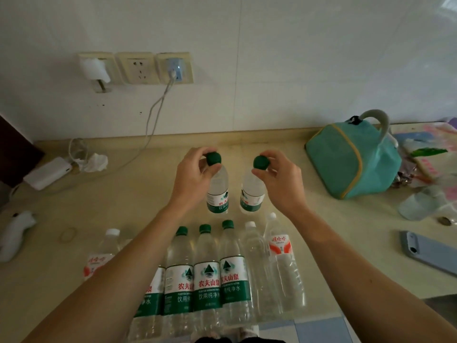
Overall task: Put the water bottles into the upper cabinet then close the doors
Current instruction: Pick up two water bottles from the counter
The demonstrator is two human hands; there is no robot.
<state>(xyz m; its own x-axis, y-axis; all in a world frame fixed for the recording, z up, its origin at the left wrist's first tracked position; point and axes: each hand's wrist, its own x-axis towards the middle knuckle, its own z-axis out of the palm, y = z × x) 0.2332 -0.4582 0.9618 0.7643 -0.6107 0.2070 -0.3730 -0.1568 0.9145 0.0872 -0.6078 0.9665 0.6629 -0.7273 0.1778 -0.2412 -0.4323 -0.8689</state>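
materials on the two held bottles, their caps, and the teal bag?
Bottle in the left hand, left bottle: clear thin plastic, glossy; you see through it, printed film label. Bottle in the right hand, right bottle: same. Green caps: opaque plastic, matte-looking. Teal bag: looks like woven fabric, soft folds, yellow piping; exact fibre unclear.

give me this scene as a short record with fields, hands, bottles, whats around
left hand: left hand pinches the green cap of the left held bottle
right hand: right hand pinches the green cap of the right held bottle
held bottles: both upright, side by side, apart
bottle row: near edge of the counter, green-capped and white-capped bottles
other items: teal bag, power bank, phone
cabinet: not in view
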